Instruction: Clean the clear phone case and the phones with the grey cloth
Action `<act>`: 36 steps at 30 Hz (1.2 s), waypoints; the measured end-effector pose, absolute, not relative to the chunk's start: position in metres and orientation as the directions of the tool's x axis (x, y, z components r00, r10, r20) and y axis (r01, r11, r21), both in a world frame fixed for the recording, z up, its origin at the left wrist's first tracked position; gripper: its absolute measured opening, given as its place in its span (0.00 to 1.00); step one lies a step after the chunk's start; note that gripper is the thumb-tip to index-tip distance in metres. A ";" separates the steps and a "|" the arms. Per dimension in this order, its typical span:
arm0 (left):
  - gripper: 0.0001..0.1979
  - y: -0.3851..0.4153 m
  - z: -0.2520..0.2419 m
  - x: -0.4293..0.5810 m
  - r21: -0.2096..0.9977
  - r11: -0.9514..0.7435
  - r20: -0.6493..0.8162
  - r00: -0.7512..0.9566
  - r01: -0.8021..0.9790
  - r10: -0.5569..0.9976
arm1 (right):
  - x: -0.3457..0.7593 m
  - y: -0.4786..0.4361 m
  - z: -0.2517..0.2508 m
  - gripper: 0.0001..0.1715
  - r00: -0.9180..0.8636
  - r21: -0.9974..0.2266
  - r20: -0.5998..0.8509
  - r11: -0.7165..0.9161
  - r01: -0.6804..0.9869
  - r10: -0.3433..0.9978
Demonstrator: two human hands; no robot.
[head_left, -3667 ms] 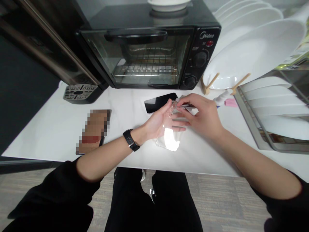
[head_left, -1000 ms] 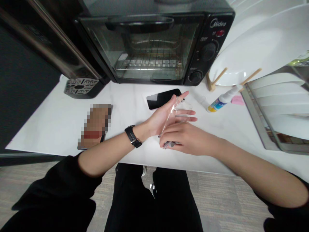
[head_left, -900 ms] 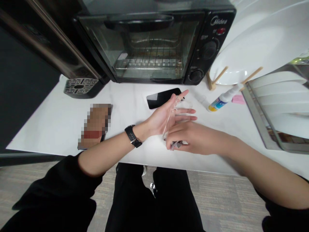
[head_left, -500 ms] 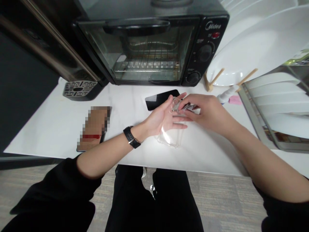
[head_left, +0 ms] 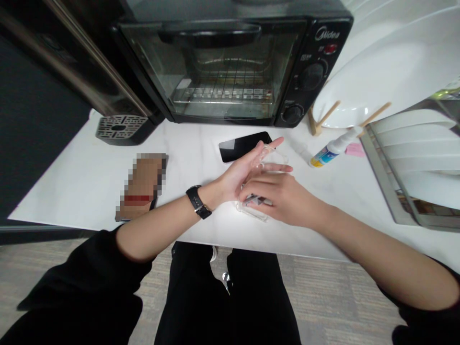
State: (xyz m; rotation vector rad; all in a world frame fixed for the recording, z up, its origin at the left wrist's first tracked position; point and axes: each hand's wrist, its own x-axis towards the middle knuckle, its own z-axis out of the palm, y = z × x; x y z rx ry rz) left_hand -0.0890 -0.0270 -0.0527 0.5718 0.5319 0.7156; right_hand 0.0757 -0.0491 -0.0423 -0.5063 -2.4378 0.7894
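A clear phone case (head_left: 257, 214) lies across the palm and fingers of my left hand (head_left: 247, 167), which supports it above the counter with the thumb at its upper edge. My right hand (head_left: 276, 197) pinches a small folded grey-and-white cloth (head_left: 256, 199) and presses it to the lower part of the case. The right fingers hide much of the case and part of the cloth. Just behind my left fingertips, a black phone (head_left: 242, 147) rests on the counter, screen up.
A toaster oven (head_left: 230, 72) stands at the back. Right of my hands are a spray bottle (head_left: 328, 152), a pink pad (head_left: 355, 149) and a rack of white plates (head_left: 413, 139). A pixelated flat item (head_left: 142, 184) lies left on the white counter (head_left: 86, 187).
My right hand has moved with the cloth from the case's upper end down to its lower end, uncovering the spray bottle. My left hand keeps hold of the case.
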 end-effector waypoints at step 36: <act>0.37 -0.027 -0.057 -0.090 0.677 0.609 -0.234 0.663 -0.414 0.711 | 0.077 -0.053 -0.034 0.10 -0.883 -0.687 0.190 0.701 0.193 0.429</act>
